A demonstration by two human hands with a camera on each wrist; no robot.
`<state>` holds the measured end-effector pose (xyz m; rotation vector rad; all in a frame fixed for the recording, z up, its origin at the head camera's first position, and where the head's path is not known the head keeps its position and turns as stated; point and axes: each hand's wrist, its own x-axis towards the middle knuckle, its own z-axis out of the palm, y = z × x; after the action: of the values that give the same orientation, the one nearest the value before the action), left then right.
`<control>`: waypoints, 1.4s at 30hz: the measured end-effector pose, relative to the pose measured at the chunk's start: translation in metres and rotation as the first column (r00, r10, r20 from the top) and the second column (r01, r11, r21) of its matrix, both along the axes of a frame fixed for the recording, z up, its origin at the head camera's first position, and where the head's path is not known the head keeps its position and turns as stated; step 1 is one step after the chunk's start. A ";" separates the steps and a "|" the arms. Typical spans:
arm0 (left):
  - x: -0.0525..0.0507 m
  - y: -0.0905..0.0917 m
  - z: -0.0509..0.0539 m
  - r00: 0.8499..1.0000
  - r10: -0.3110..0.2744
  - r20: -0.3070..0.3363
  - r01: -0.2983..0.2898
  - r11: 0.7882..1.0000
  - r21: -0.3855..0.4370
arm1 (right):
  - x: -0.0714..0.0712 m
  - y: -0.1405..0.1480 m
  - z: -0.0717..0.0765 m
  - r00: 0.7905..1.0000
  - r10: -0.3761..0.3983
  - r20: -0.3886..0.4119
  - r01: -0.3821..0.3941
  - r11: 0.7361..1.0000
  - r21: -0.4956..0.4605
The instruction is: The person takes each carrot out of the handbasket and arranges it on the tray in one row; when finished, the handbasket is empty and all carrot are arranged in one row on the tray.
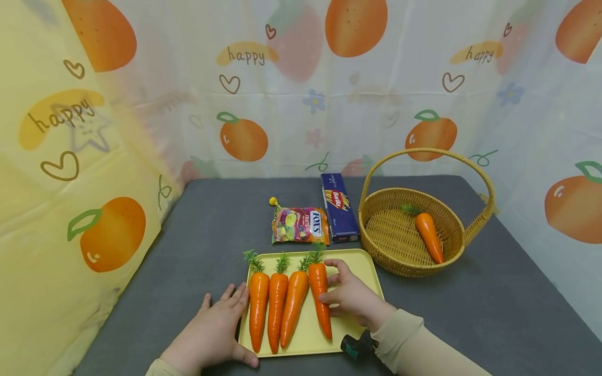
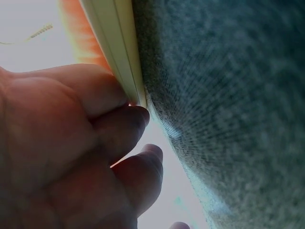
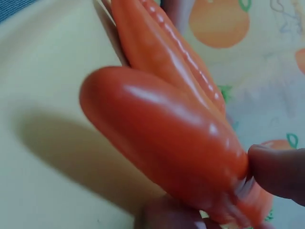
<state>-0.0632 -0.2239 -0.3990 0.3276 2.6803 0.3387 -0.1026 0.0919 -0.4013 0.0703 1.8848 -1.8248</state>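
On the yellow tray [image 1: 359, 261] a carrot [image 1: 319, 292] with a green top is pinched by my right hand [image 1: 352, 297], thumb on its near side. The right wrist view shows the blunt end of this carrot [image 3: 157, 138] close up, with its shadow on the tray. Three more carrots lie side by side to its left, the middle one [image 1: 277, 308] among them. My left hand [image 1: 211, 329] rests at the tray's left side with fingers spread, fingertips against the rim. In the left wrist view the fingers meet the tray's edge [image 2: 114, 43].
A wicker basket [image 1: 409, 269] with a tall handle stands at the right, one carrot [image 1: 429, 237] inside. Behind the tray lie a Fox's candy bag [image 1: 298, 225], a yellow-wrapped lollipop [image 1: 274, 201] and a blue Barilla spaghetti box [image 1: 339, 209]. Printed curtains [image 1: 291, 115] border the grey table [image 1: 202, 230].
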 end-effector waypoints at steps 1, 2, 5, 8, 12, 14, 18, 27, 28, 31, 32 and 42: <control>0.000 0.000 0.000 1.000 0.001 -0.001 -0.001 1.000 0.002 | 0.001 -0.002 0.001 1.000 -0.004 -0.008 0.004 1.000 0.020; 0.000 0.000 0.000 1.000 0.002 -0.001 -0.002 1.000 0.003 | 0.001 -0.003 0.002 1.000 -0.005 -0.014 0.006 0.999 0.039; 0.000 0.001 0.000 1.000 0.006 -0.001 -0.006 1.000 0.006 | 0.003 -0.006 0.003 0.999 0.004 -0.035 -0.001 0.997 0.072; 0.000 0.000 -0.001 1.000 0.008 -0.001 -0.008 1.000 0.007 | 0.005 -0.006 0.002 0.997 0.026 -0.068 -0.020 0.995 0.095; 0.001 0.000 -0.001 1.000 0.006 -0.004 -0.006 1.000 0.009 | 0.007 -0.005 0.002 0.993 0.059 -0.103 -0.043 0.987 0.155; 0.001 0.000 -0.001 1.000 0.005 -0.005 -0.005 1.000 0.010 | 0.007 -0.004 0.002 0.990 0.076 -0.118 -0.052 0.979 0.196; 0.001 0.000 -0.001 1.000 0.004 -0.007 -0.004 1.000 0.007 | 0.006 -0.001 0.006 0.988 0.087 -0.131 -0.051 0.964 0.261; 0.000 0.000 -0.001 1.000 0.008 -0.002 -0.008 1.000 0.003 | 0.002 0.016 0.030 0.985 0.058 -0.163 -0.009 0.958 0.288; 0.000 0.000 -0.001 1.000 0.011 0.002 -0.011 1.000 0.001 | 0.001 0.019 0.035 0.982 0.070 -0.173 -0.018 0.959 0.284; -0.001 0.001 -0.001 1.000 0.012 0.005 -0.012 1.000 -0.005 | -0.002 0.035 0.049 0.976 0.108 -0.189 -0.060 0.969 0.241; -0.001 0.001 -0.001 1.000 0.012 0.004 -0.012 1.000 -0.005 | -0.003 0.041 0.054 0.975 0.120 -0.187 -0.078 0.973 0.217; -0.001 0.002 0.000 1.000 0.016 0.001 -0.016 1.000 -0.007 | -0.026 0.116 0.086 0.954 0.232 -0.188 -0.273 0.932 -0.239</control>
<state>-0.0638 -0.2217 -0.3994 0.3035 2.6837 0.3346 -0.1288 0.2082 -0.3156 -0.4027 1.6428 -1.9229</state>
